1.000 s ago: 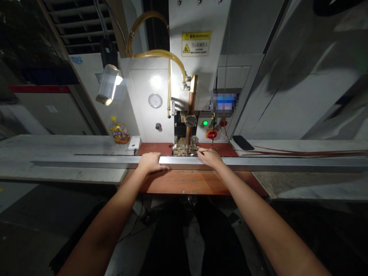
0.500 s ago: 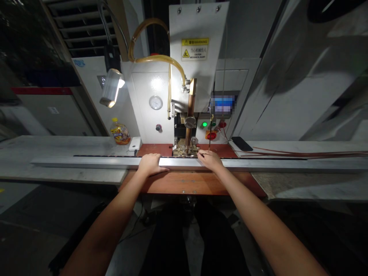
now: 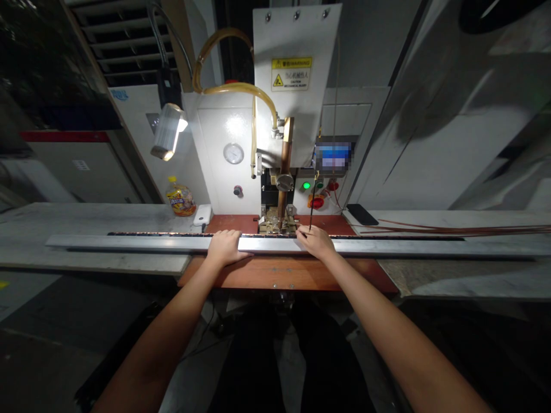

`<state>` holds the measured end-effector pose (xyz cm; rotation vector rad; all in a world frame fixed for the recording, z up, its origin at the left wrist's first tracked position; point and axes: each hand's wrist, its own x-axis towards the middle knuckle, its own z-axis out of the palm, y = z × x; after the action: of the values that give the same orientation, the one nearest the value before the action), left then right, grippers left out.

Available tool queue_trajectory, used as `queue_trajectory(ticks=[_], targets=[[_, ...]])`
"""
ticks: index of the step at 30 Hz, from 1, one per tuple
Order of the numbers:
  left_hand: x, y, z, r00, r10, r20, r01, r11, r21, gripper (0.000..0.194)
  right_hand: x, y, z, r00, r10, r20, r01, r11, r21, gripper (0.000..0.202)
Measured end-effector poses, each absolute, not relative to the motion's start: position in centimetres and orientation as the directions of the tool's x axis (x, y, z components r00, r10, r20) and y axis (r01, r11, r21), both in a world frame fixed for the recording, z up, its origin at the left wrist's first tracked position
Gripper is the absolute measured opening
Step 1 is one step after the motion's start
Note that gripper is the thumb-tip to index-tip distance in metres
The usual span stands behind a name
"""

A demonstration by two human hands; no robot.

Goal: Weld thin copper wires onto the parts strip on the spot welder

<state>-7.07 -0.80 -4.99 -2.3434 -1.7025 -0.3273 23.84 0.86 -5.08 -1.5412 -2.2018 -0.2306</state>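
A long silvery metal bar [image 3: 155, 243] lies crosswise along the bench front. My left hand [image 3: 224, 246] is closed over it, fingers across the top and thumb along the front face. Behind the bar runs a thin dark strip [image 3: 146, 234] with coppery flecks. My right hand [image 3: 316, 240] rests at the bar, fingers pinched around something small and dark that I cannot make out. A thin dark rod [image 3: 312, 203] hangs down to these fingers; whether they grip it is unclear. Between my hands, the machine's copper-coloured electrode [image 3: 282, 206] points down just behind the bar.
The white machine [image 3: 297, 34] carries a pressure gauge [image 3: 233, 153] and a red knob [image 3: 316, 202]. A lamp [image 3: 167, 135] shines from the left. On the bench are a bottle [image 3: 181, 198], a white device [image 3: 202, 215], a black phone [image 3: 362, 214] and several copper-coloured rods [image 3: 430, 229].
The bar has risen or tipped slightly, and a dark line now shows beneath its front edge. More of the strip behind it is visible. The hanging rod has shifted a little left. Both hands keep their grips.
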Motion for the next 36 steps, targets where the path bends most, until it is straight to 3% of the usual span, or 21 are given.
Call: queue_trajectory(ticks=[36], targets=[[-6.38,-1.16,-5.3,0.294,0.893,0.341,0.952,-0.307,-0.017,0.064,24.66,0.64,-5.29,-0.282,0.839,0.465,0.911,0.386,-0.145,0.033]])
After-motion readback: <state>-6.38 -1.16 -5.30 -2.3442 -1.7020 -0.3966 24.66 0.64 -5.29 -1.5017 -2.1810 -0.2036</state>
